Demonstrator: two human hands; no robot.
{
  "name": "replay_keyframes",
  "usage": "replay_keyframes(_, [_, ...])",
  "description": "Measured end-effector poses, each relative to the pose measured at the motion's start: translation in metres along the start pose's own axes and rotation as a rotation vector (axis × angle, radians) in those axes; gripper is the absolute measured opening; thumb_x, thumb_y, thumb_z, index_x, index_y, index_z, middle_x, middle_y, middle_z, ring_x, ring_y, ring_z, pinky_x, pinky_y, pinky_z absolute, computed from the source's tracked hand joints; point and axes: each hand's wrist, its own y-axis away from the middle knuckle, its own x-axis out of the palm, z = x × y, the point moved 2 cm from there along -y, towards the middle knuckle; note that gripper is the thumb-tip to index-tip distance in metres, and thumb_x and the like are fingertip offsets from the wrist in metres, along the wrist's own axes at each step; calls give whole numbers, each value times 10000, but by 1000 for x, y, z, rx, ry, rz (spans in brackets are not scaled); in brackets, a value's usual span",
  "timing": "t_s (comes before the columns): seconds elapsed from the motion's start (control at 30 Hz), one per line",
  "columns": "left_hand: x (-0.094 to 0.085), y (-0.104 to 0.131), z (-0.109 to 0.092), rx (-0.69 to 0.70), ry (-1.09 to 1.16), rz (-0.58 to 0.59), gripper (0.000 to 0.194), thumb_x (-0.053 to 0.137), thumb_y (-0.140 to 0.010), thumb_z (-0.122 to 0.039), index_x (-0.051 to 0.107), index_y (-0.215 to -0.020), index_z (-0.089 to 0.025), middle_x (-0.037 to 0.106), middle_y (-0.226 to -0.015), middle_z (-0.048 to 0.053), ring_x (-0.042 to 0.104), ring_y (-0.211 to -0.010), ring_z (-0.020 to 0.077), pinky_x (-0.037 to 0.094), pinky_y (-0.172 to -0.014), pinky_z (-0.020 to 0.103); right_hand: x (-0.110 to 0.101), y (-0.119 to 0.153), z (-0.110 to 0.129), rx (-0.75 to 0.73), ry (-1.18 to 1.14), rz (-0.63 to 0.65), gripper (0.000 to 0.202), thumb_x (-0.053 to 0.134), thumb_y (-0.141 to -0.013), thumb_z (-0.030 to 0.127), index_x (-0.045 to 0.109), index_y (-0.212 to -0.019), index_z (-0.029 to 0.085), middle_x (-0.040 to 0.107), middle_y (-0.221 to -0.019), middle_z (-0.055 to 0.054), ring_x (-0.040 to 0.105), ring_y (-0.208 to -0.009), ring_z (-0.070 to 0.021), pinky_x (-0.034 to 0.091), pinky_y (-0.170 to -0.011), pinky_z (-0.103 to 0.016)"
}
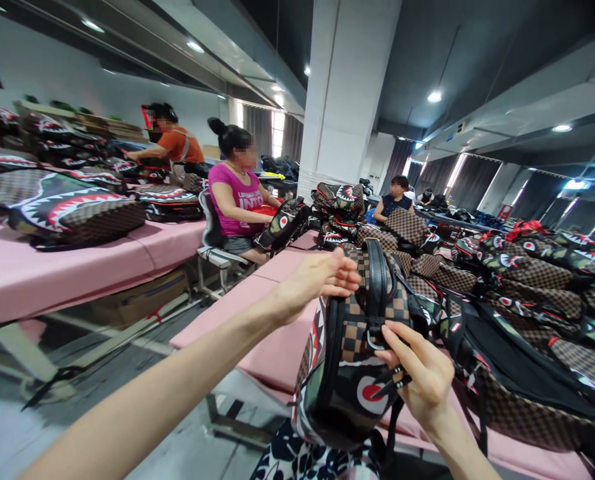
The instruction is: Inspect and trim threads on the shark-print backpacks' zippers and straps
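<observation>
A backpack (347,393) with a brown check pattern, a red-and-white eye and shark teeth leans over my lap at the table edge. Its black carry handle (376,283) faces up, with a silver metal ring (375,341) at the near end. My left hand (330,277) is beside the handle, fingers stretched out over the bag's top edge; whether it touches is unclear. My right hand (420,367) pinches the bag at the metal ring with thumb and forefinger. A dark item with pale bands (400,378) shows by its lower fingers, too small to name.
The pink-covered table (272,350) carries a large pile of similar bags (532,287) at right. Another pink table (167,257) with bags stands at left. A seated person (235,193) handles a bag ahead; a person in orange (182,143) works behind. A white pillar (347,93) rises centrally.
</observation>
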Motion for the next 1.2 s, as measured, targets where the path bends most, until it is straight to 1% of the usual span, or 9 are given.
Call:
replay_keyframes(0.1, [28, -11, -2, -123, 199, -6, 229, 420, -915, -272, 567, -890, -98, 642, -832, 94, 613, -717, 125, 490, -766, 306, 2, -2, 7, -33, -1, -6, 380, 645, -774, 117, 603, -1147, 179, 688, -994, -118, 673, -836, -183, 545, -690, -266])
replay_keyframes(0.23, [56, -32, -4, -227, 198, 9, 286, 355, -931, -312, 504, -772, -127, 496, -556, -17, 435, -405, 61, 429, -459, 217, -16, -5, 16, -23, -151, 28, 248, 577, -831, 159, 628, -1074, 166, 695, -962, -112, 671, -844, -174, 549, -671, -249])
replay_keyframes(0.3, [58, -44, -6, -190, 40, 43, 257, 422, -903, -334, 497, -756, -137, 401, -493, -72, 294, -327, 25, 298, -368, 160, -35, -2, 9, 84, -239, 26, 199, 516, -867, 184, 642, -1021, 182, 699, -937, -90, 670, -837, -175, 553, -694, -268])
replay_keyframes(0.4, [48, -60, -14, -112, -323, 195, 354, 476, -850, -453, 570, -778, -120, 318, -421, -93, 190, -306, 23, 136, -336, 163, -63, 13, -19, 383, -210, -123, 183, 489, -874, 197, 660, -937, 201, 700, -867, -61, 667, -811, -193, 548, -728, -314])
replay_keyframes(0.53, [30, -80, -21, 130, -752, 319, 438, 581, -720, -542, 562, -599, -122, 322, -418, -65, 237, -375, 39, 138, -382, 192, -62, 38, -54, 631, -172, -132, 234, 476, -883, 243, 619, -1063, 196, 687, -854, -46, 657, -774, -174, 547, -665, -278])
replay_keyframes(0.67, [23, -95, -15, 381, -875, 153, 458, 551, -708, -511, 413, -465, -148, 317, -465, -44, 285, -473, 62, 198, -438, 198, -35, 53, -45, 562, -243, -1, 228, 483, -874, 227, 598, -1068, 198, 657, -898, -53, 638, -798, -161, 533, -674, -259])
replay_keyframes(0.87, [29, -91, -9, 418, -954, 186, 453, 457, -732, -493, 292, -456, -174, 263, -478, -40, 251, -480, 65, 220, -460, 205, -24, 66, -24, 485, -322, -16, 211, 492, -859, 163, 549, -1058, 203, 622, -838, -42, 620, -727, -148, 517, -615, -240])
replay_keyframes(1.0, [30, -87, -9, 403, -990, 169, 451, 429, -766, -492, 354, -467, -162, 313, -487, -33, 275, -484, 70, 235, -467, 202, -23, 70, -30, 439, -326, -48, 243, 483, -858, 132, 537, -1082, 210, 631, -893, -64, 630, -800, -163, 525, -652, -251])
replay_keyframes(1.2, [33, -84, -10, 326, -947, 139, 477, 434, -753, -537, 549, -542, -124, 458, -521, -7, 384, -509, 92, 297, -483, 197, -26, 66, -30, 451, -348, -68, 203, 486, -856, 164, 560, -1042, 198, 612, -787, -36, 608, -670, -139, 505, -572, -233])
